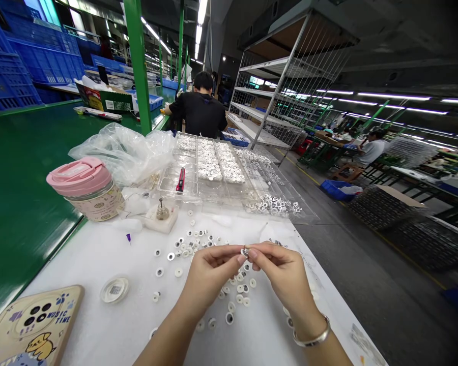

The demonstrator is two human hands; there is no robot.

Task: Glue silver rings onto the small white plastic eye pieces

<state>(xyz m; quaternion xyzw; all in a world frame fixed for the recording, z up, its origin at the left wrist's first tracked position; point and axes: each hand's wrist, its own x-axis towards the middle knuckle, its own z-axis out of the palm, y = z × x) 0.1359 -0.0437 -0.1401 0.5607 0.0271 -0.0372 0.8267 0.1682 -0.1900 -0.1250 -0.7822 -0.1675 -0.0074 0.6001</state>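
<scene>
My left hand [210,272] and my right hand [284,267] meet above the white work surface [130,335]. Between their fingertips is a small round white part [245,252] with a darker bit beside it, pinched from both sides. Fingers cover most of it, so its exact shape cannot be made out. Several loose white disc parts [178,273], some with dark centres, lie scattered below and behind the hands. A few small dark pieces [278,243] lie just beyond my right hand.
Behind stand clear compartment trays [209,190] of white parts, with a red cutter [180,179] on one. To the left are a pink-lidded cup [86,188], a plastic bag [124,152], a small glass bottle [162,211], a purple dispensing tip [129,237], a round lid [115,289] and a phone [34,325]. A person [204,112] sits ahead.
</scene>
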